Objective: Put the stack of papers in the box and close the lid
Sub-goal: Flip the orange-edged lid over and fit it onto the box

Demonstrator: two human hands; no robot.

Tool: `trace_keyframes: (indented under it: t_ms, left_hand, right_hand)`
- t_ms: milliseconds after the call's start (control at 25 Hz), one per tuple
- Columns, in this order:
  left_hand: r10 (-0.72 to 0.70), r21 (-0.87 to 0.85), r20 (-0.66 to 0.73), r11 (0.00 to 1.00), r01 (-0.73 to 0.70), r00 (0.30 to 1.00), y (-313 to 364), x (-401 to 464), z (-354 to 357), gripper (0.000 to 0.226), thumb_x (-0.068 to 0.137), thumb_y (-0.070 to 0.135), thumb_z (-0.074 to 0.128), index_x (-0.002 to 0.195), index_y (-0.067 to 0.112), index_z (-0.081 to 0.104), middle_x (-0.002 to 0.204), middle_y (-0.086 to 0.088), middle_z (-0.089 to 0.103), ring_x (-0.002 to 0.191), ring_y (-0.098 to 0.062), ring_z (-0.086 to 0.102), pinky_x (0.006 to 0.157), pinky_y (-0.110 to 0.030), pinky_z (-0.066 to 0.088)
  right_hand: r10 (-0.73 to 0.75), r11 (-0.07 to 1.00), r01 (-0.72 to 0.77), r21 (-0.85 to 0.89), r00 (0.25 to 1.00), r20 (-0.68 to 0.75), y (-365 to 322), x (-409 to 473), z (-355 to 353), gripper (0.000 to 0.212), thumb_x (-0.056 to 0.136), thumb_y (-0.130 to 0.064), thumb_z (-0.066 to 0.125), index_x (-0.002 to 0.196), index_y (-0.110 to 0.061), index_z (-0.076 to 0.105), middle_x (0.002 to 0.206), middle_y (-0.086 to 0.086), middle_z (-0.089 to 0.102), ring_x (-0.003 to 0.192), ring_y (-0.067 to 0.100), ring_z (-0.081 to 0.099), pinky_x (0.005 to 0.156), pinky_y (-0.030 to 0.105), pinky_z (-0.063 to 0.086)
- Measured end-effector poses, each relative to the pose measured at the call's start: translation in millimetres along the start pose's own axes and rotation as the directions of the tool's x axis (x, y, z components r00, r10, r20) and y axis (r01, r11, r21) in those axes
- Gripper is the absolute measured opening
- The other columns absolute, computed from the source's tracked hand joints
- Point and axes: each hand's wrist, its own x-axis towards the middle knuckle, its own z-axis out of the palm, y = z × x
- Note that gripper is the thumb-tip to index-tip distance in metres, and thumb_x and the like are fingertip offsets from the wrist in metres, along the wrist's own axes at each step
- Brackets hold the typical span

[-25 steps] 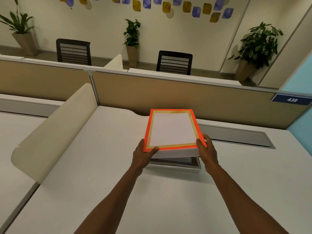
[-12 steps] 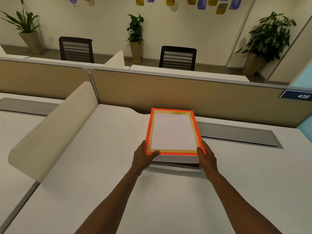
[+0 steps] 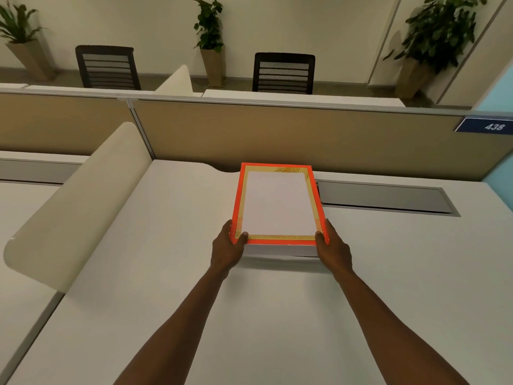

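Observation:
A flat lid with an orange border, gold trim and a white centre lies level over the box on the white desk. Only a thin dark sliver of the box shows under the lid's near white edge. My left hand grips the lid's near left corner, thumb on top. My right hand grips the near right corner the same way. The stack of papers is hidden under the lid.
A rounded cream divider rises along the desk's left side. A tan partition closes off the back, with a grey cable flap to the right of the box. A blue sign reading 438 hangs at right.
Both hands have lowered the lid's near edge onto the box, and the gap that showed the box's front has nearly closed. The camera has tilted down a little.

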Motion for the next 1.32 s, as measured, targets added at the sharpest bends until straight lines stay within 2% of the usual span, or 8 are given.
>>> trace_keyframes:
  t_ms: [160,280,440,520,640,760,960,1320]
  left_hand:
    - [-0.041,0.009,0.052,0.999,0.041,0.998,-2,-1,-3,0.061,0.099,0.041,0.057,0.152,0.029,0.030,0.139,-0.007,0.059,0.107,-0.024,0.060,0.095,-0.043,0.055]
    - [-0.045,0.008,0.100,0.999,0.044,0.994,-6,-2,-5,0.062,0.101,0.036,0.056,0.155,0.027,0.026,0.144,-0.008,0.056,0.114,-0.028,0.062,0.098,-0.047,0.055]
    - [-0.045,0.041,0.134,0.998,0.040,0.990,-11,-2,-4,0.066,0.102,0.034,0.055,0.158,0.021,0.024,0.150,-0.008,0.052,0.129,-0.034,0.059,0.106,-0.052,0.051]
    - [0.043,0.211,0.115,0.975,-0.067,0.992,-12,-1,-4,0.065,0.103,0.036,0.051,0.158,0.015,0.024,0.156,-0.011,0.044,0.140,-0.036,0.049,0.113,-0.053,0.045]
    - [0.326,0.589,0.192,0.716,-0.375,0.926,-8,7,-6,0.071,0.103,0.050,0.037,0.162,0.016,0.015,0.170,-0.010,0.016,0.157,-0.032,0.016,0.124,-0.052,0.027]
    - [0.325,0.679,0.338,0.566,-0.468,0.883,5,28,-3,0.082,0.098,0.065,0.027,0.163,0.019,0.004,0.171,-0.009,-0.003,0.159,-0.030,-0.004,0.128,-0.051,0.012]
    - [0.201,0.680,0.415,0.580,-0.449,0.888,4,54,8,0.090,0.096,0.069,0.030,0.162,0.018,-0.005,0.170,-0.008,-0.015,0.158,-0.027,-0.012,0.130,-0.046,0.005]
    - [0.280,0.643,0.338,0.628,-0.437,0.899,8,97,21,0.091,0.093,0.074,0.026,0.163,0.021,0.000,0.171,-0.005,-0.008,0.159,-0.024,-0.010,0.129,-0.045,-0.001]
  right_hand:
    - [-0.023,0.977,0.017,-0.211,0.999,-0.030,0,-2,3,0.058,0.103,-0.043,0.034,0.156,-0.026,0.019,0.121,0.013,0.066,0.096,0.033,0.067,0.080,0.043,0.057]
    - [0.016,0.971,-0.014,-0.237,1.000,0.004,5,-6,8,0.059,0.104,-0.043,0.033,0.157,-0.026,0.015,0.113,0.013,0.067,0.089,0.029,0.067,0.074,0.038,0.057]
    - [0.011,0.973,-0.004,-0.232,1.000,0.029,10,-6,11,0.060,0.103,-0.043,0.034,0.157,-0.025,0.015,0.119,0.013,0.066,0.096,0.032,0.067,0.081,0.043,0.058]
    - [-0.004,0.962,0.010,-0.274,1.000,0.021,12,-3,12,0.062,0.101,-0.046,0.038,0.156,-0.023,0.019,0.135,0.015,0.057,0.113,0.036,0.061,0.091,0.048,0.055]
    - [-0.179,0.863,0.146,-0.483,0.984,-0.022,6,7,15,0.070,0.097,-0.052,0.043,0.155,-0.018,0.021,0.159,0.018,0.025,0.140,0.041,0.032,0.106,0.054,0.041]
    - [-0.295,0.769,0.283,-0.573,0.953,0.076,-6,26,20,0.078,0.095,-0.063,0.036,0.156,-0.020,0.015,0.164,0.014,0.013,0.149,0.039,0.016,0.112,0.055,0.032]
    - [-0.243,0.785,0.265,-0.560,0.963,0.116,-2,46,36,0.082,0.092,-0.070,0.026,0.156,-0.021,0.015,0.165,0.011,0.010,0.150,0.037,0.011,0.114,0.056,0.030]
    - [-0.252,0.843,0.255,-0.474,0.965,0.071,-17,96,35,0.082,0.091,-0.071,0.029,0.156,-0.022,0.018,0.165,0.010,0.011,0.151,0.034,0.011,0.116,0.055,0.023]
